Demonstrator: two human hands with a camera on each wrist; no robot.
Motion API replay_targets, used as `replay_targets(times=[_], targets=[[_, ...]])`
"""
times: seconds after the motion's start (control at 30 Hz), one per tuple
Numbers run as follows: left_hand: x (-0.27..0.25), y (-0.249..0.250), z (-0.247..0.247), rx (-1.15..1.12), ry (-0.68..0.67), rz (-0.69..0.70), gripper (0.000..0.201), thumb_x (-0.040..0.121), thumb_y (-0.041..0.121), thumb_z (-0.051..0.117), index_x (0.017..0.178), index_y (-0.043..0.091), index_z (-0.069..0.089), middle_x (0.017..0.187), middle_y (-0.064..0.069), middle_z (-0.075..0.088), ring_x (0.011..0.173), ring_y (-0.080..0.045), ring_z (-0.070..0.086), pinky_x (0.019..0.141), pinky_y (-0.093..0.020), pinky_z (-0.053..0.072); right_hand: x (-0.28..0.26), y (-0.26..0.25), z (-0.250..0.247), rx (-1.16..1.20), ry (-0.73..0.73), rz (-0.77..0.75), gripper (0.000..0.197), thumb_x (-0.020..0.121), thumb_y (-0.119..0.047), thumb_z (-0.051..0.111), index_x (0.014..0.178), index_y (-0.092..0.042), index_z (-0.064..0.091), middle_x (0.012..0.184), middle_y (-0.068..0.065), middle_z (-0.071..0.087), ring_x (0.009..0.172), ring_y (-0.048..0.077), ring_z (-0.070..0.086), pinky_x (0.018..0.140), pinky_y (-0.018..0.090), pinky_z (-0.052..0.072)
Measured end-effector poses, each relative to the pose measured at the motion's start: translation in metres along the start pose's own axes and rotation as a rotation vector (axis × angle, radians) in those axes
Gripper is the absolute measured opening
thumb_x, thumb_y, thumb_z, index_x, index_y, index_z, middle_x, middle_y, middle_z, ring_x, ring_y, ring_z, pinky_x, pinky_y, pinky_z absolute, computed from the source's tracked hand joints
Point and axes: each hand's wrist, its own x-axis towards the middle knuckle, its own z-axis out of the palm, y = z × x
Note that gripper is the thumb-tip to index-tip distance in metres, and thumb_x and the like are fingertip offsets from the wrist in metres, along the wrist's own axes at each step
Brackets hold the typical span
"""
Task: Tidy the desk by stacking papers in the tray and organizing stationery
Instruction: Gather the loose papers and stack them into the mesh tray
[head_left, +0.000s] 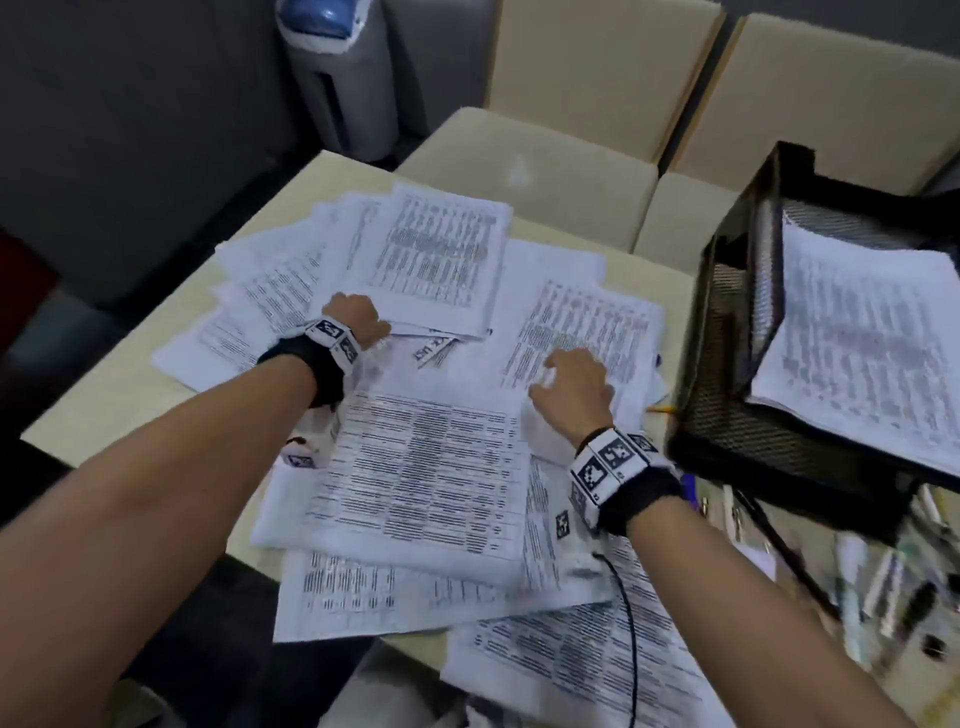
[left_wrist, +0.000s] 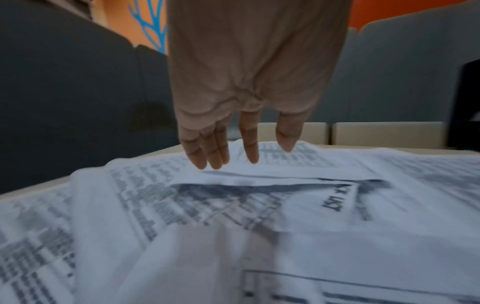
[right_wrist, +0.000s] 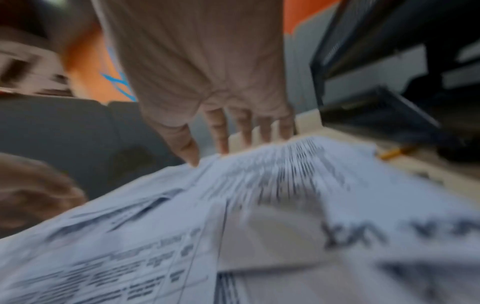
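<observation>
Printed papers lie scattered over the beige desk (head_left: 130, 395). My left hand (head_left: 358, 319) reaches the near edge of a far stack of sheets (head_left: 436, 260). In the left wrist view its fingers (left_wrist: 207, 156) are straight and touch the papers, holding nothing. My right hand (head_left: 569, 376) lies with spread, straight fingers (right_wrist: 221, 135) on a table-printed sheet (head_left: 587, 322). The black mesh tray (head_left: 727, 332) stands at the right with a pile of papers (head_left: 862, 332) in it. A large sheet (head_left: 415, 478) lies between my forearms.
Pens and other stationery (head_left: 883, 587) lie blurred at the lower right below the tray. A yellow pencil (head_left: 662, 409) pokes out beside the tray. Beige chairs (head_left: 530, 166) stand behind the desk, and a grey bin (head_left: 337, 78) beyond. A black cable (head_left: 628, 613) crosses the near papers.
</observation>
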Motion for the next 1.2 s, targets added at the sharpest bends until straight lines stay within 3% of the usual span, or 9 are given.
replay_targets(times=[0.13, 0.23, 0.3, 0.43, 0.53, 0.77, 0.9, 1.03, 1.2], targets=[[0.036, -0.035, -0.011, -0.116, 0.061, -0.182, 0.070, 0.089, 0.050, 0.049, 0.135, -0.002, 0.042, 0.142, -0.029, 0.035, 0.128, -0.042, 0.041, 0.104, -0.045, 0.039, 0.020, 0.011, 0.006, 0.013, 0.103, 0.534, 0.095, 0.074, -0.038, 0.073, 0.145, -0.013, 0.016, 0.155, 0.019, 0.001, 0.142, 0.040, 0.006, 0.112, 0.055, 0.014], [0.051, -0.036, -0.015, -0.155, 0.035, -0.260, 0.095, 0.083, 0.064, 0.047, 0.146, -0.001, 0.019, 0.153, -0.024, 0.018, 0.139, -0.041, 0.026, 0.110, -0.046, 0.030, 0.024, 0.028, 0.000, 0.137, 0.162, 0.621, 0.114, 0.066, -0.036, 0.082, 0.148, -0.010, 0.007, 0.152, 0.026, 0.013, 0.140, 0.042, 0.014, 0.112, 0.055, 0.015], [0.062, -0.035, -0.012, -0.114, 0.000, -0.244, 0.092, 0.083, 0.069, 0.040, 0.143, 0.000, 0.030, 0.150, -0.024, 0.029, 0.137, -0.040, 0.030, 0.111, -0.044, 0.031, 0.030, 0.030, 0.001, 0.141, 0.239, 0.630, 0.108, 0.068, -0.027, 0.081, 0.146, -0.006, 0.009, 0.146, 0.027, 0.029, 0.135, 0.042, 0.028, 0.109, 0.055, 0.023], [0.074, -0.034, 0.004, -0.156, -0.029, -0.312, 0.080, 0.088, 0.055, 0.047, 0.143, 0.001, 0.028, 0.151, -0.023, 0.025, 0.138, -0.037, 0.029, 0.110, -0.046, 0.030, 0.028, 0.023, -0.008, 0.166, 0.315, 0.585, 0.044, 0.083, -0.001, 0.053, 0.126, 0.000, 0.043, 0.126, 0.026, 0.053, 0.119, 0.041, 0.048, 0.104, 0.047, 0.035], [0.077, -0.034, 0.005, -0.439, 0.018, -0.233, 0.043, 0.093, 0.024, 0.048, 0.126, -0.002, 0.048, 0.121, -0.020, 0.057, 0.100, -0.033, 0.058, 0.076, -0.035, 0.050, 0.024, -0.002, -0.031, 0.167, 0.494, 0.414, 0.021, 0.087, -0.001, 0.047, 0.104, 0.003, 0.059, 0.113, 0.028, 0.060, 0.105, 0.042, 0.053, 0.095, 0.041, 0.038], [0.038, -0.059, 0.023, -0.579, 0.089, -0.345, 0.042, 0.090, 0.005, 0.048, 0.129, -0.009, 0.043, 0.132, -0.024, 0.051, 0.121, -0.036, 0.051, 0.094, -0.037, 0.046, 0.035, -0.070, -0.099, 0.293, 1.008, 0.007, 0.031, 0.091, -0.013, 0.042, 0.108, 0.003, 0.062, 0.103, 0.019, 0.066, 0.089, 0.024, 0.058, 0.070, 0.025, 0.035], [0.021, -0.068, 0.028, -0.581, 0.000, -0.279, 0.024, 0.089, 0.003, 0.047, 0.109, -0.008, 0.054, 0.121, -0.024, 0.058, 0.104, -0.032, 0.057, 0.081, -0.033, 0.048, 0.062, -0.100, -0.119, 0.575, 1.245, -0.009, 0.044, 0.093, -0.028, 0.040, 0.128, -0.004, 0.047, 0.119, -0.005, 0.052, 0.105, 0.007, 0.049, 0.096, 0.012, 0.040], [0.005, -0.081, 0.029, -0.577, -0.219, -0.183, 0.006, 0.084, 0.003, 0.052, 0.083, -0.003, 0.050, 0.076, -0.013, 0.053, 0.063, -0.024, 0.049, 0.045, -0.018, 0.035, 0.075, -0.124, -0.094, 0.772, 0.939, 0.018, 0.037, 0.097, -0.010, 0.040, 0.132, -0.002, 0.037, 0.115, -0.007, 0.041, 0.110, 0.006, 0.042, 0.081, -0.011, 0.025], [-0.008, -0.107, 0.027, -0.761, -0.282, -0.249, 0.015, 0.092, 0.020, 0.050, 0.082, 0.009, 0.046, 0.069, -0.010, 0.046, 0.053, -0.019, 0.042, 0.049, -0.017, 0.034, 0.096, -0.119, -0.009, 0.577, 0.434, 0.177, 0.028, 0.094, -0.004, 0.039, 0.117, -0.004, 0.054, 0.116, 0.018, 0.059, 0.109, 0.032, 0.056, 0.072, 0.026, 0.037]])
